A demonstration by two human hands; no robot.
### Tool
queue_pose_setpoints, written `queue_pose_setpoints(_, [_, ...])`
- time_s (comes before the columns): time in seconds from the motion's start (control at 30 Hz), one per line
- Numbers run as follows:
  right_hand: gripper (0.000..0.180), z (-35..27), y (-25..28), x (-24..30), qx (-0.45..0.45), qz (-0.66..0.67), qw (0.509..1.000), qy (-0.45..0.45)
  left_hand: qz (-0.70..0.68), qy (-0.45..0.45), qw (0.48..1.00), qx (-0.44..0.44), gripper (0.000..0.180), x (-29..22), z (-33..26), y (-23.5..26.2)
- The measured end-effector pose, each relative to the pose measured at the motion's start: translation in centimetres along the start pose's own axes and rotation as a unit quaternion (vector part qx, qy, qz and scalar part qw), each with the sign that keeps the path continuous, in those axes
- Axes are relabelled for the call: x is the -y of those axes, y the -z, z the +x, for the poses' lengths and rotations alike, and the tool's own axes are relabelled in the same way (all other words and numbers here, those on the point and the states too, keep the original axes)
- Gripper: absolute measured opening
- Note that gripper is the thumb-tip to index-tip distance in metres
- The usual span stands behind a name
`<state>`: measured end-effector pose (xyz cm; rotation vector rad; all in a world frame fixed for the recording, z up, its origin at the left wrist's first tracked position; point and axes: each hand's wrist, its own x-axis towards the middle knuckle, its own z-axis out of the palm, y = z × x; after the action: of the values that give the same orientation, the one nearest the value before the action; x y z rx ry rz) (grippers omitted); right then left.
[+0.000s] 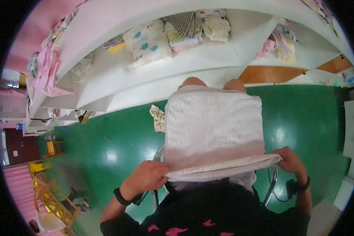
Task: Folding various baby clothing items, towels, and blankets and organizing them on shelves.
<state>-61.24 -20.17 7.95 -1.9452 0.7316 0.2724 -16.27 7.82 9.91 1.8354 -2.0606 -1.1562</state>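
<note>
- White shelf unit [141, 84] spans top of frame; compartments hold cloths.
- Main compartment, upper centre: white folded cloth with blue prints [147, 45], grey striped cloth [183, 24] on a folded stack, cream folded pile [216, 29] right of it. Small colourful bundle [116, 44] at the left end.
- Compartment at upper right: pink cloth bundle [266, 49], other fabrics beside it.
- Upper left: pink garment [49, 76] hanging over the shelf edge.
- Pale cloth [214, 122] at frame centre, spread flat over the seated person's lap, knees just past its far edge; near edge turned up into a long, narrow fold.
- Left hand [151, 176], lower centre-left: fingers together, clamped on the fold's left end; back of hand up, forearm rising from lower left, black band on wrist.
- Right hand [288, 159], right of centre: pinching the fold's right end, knuckles up, elbow out toward lower right, black band here too.
- Fold stretched between both hands, slightly higher at right.
- Crumpled cream cloth [158, 118] on green floor [122, 133], left of lap.
</note>
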Motion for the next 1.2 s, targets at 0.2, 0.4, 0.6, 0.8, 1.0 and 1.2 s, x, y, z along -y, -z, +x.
queue_pose_setpoints(0.2, [0.028,0.2,-0.1,-3.3,-0.109,-0.162,0.981,0.018,-0.047,0.000,0.997,0.055,0.039,0.5,0.2,2.1])
queue_pose_setpoints(0.4, [0.025,8.4,2.4,-2.8,-0.320,0.181,0.930,0.020,0.007,0.282,0.946,-0.160,0.052,-1.6,7.1,11.2])
queue_pose_setpoints(0.6, [0.039,12.9,0.6,0.8,-0.237,-0.081,0.956,-0.154,0.319,0.042,0.910,-0.263,0.066,-0.9,12.4,5.1])
queue_pose_setpoints(0.8, [0.053,12.3,-0.9,3.1,-0.450,-0.224,0.854,0.132,0.235,-0.054,0.955,-0.174,0.070,-0.3,13.8,1.4])
queue_pose_setpoints(1.0, [0.051,13.7,-3.5,1.2,-0.231,-0.222,0.936,0.146,0.197,-0.067,0.965,-0.159,0.075,3.3,15.0,2.5])
queue_pose_setpoints(1.2, [0.060,14.4,-4.1,0.5,-0.258,-0.171,0.940,0.145,0.079,-0.051,0.956,-0.276,0.086,6.9,14.9,1.6])
